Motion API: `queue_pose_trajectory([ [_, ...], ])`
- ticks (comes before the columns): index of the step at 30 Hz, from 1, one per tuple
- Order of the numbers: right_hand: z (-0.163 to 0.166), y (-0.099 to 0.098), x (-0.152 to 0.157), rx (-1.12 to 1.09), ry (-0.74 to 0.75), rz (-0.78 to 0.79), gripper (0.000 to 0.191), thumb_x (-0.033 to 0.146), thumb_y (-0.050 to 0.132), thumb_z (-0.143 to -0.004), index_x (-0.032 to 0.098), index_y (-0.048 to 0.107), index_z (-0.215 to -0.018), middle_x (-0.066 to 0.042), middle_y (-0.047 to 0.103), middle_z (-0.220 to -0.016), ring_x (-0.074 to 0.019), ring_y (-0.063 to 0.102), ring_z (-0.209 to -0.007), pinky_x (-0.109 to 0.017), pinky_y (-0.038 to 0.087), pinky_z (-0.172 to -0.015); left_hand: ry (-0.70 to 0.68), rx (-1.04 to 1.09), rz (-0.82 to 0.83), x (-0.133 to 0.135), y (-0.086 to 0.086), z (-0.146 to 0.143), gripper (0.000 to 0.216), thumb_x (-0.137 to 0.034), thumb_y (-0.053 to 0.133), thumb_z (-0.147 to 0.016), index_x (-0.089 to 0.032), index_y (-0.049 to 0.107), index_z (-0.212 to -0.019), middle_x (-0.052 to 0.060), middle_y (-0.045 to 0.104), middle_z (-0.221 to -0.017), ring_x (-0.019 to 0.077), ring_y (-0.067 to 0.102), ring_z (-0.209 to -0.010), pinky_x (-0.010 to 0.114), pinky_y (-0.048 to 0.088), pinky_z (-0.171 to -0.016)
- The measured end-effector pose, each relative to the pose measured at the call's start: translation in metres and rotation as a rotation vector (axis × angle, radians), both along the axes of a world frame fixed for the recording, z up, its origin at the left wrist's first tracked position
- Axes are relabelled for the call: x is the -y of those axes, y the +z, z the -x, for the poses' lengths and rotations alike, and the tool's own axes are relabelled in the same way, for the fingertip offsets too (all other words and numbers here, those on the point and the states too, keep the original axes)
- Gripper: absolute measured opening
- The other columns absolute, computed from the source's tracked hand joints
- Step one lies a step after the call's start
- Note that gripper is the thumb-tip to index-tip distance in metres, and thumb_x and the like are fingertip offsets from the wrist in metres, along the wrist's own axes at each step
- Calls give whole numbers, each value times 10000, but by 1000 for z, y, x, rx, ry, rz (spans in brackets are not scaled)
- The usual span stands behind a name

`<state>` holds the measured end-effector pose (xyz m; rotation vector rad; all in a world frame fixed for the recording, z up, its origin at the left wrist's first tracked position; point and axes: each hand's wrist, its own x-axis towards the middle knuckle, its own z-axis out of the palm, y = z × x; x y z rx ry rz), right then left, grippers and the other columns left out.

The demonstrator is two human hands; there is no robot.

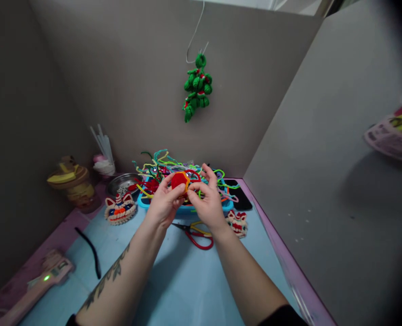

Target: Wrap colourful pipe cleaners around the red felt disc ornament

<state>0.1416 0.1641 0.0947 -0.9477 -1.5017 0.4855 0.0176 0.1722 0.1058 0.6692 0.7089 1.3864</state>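
Observation:
Between my two hands, above the table, is a small red piece with an orange edge (178, 180), apparently made of fuzzy stems. My left hand (165, 199) grips it from the left, thumb across its front. On its right side the thumb and forefinger of my right hand (205, 201) pinch the orange edge, while other fingers stick up. A red loop shows behind the piece. Just beyond my hands, a blue tray (142, 202) holds many coloured fuzzy stems (162, 158). Scissors with red and yellow handles (201, 242) lie on the table below my hands.
Lion-head pieces (120, 210) (237, 224) lie left and right of the tray. A metal bowl (114, 183), a brown cup (80, 192) and a dark phone (239, 197) stand or lie around it. A pink glue gun (47, 280) rests at left; a green ornament (198, 86) hangs ahead.

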Motion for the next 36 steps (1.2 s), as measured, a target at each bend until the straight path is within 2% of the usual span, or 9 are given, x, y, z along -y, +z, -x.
queue_pose_trajectory([
  [6,-2,-3,-4,40,-16,13,61,213,592,-774,217,645,-744,-34,292,-1477,-241,352,-1320,-452,276,-1099,10,-7,-18,-2,-4,0,630,-145,822,-564,-186,516,-1113,12,679,-801,108,637,-634,172,472,-538],
  [12,-5,-5,-9,9,11,46,68,255,619,-762,203,615,-718,-76,347,-1446,-249,375,-1309,-455,272,-1095,45,-72,-127,-1,-2,2,637,-206,814,-611,-188,498,-1164,42,694,-889,134,658,-740,213,517,-646],
  [15,-7,-11,-16,-118,18,85,102,286,628,-762,199,613,-711,-76,358,-1442,-243,407,-1281,-446,284,-1085,-6,-107,-140,0,4,11,628,-278,774,-674,-186,481,-1223,70,690,-940,157,664,-788,250,531,-678],
  [19,-10,-20,-27,-389,77,180,167,327,662,-726,186,581,-684,-83,376,-1437,-240,457,-1233,-408,377,-1004,-47,-211,-149,-3,7,23,704,-237,793,-637,-164,457,-1252,98,687,-992,168,665,-830,272,524,-726],
  [23,-8,-21,-30,-464,119,229,191,343,701,-681,181,600,-674,-84,387,-1433,-243,466,-1225,-367,409,-957,-1,-355,-174,-6,2,23,712,-267,787,-630,-152,447,-1244,40,693,-827,132,647,-717,248,490,-691],
  [29,-8,-20,-29,-375,33,227,181,367,677,-698,188,662,-719,-104,499,-1328,-256,479,-1214,-393,399,-961,100,-499,-203,-11,-3,24,600,-290,739,-644,-155,462,-1159,-52,616,-636,103,584,-586,233,447,-633],
  [32,-13,-20,-31,-332,-5,225,209,390,651,-723,203,683,-813,-104,495,-1330,-249,473,-1225,-404,379,-983,70,-559,-242,-12,-2,28,527,-273,704,-672,-167,454,-1124,-55,604,-631,100,570,-574,219,426,-596],
  [36,-15,-21,-34,-301,130,312,205,397,665,-712,192,684,-709,-102,474,-1367,-261,420,-1287,-407,314,-1046,2,-603,-307,-12,-2,28,526,-258,676,-695,-168,439,-1155,-24,626,-686,112,583,-598,223,433,-582],
])
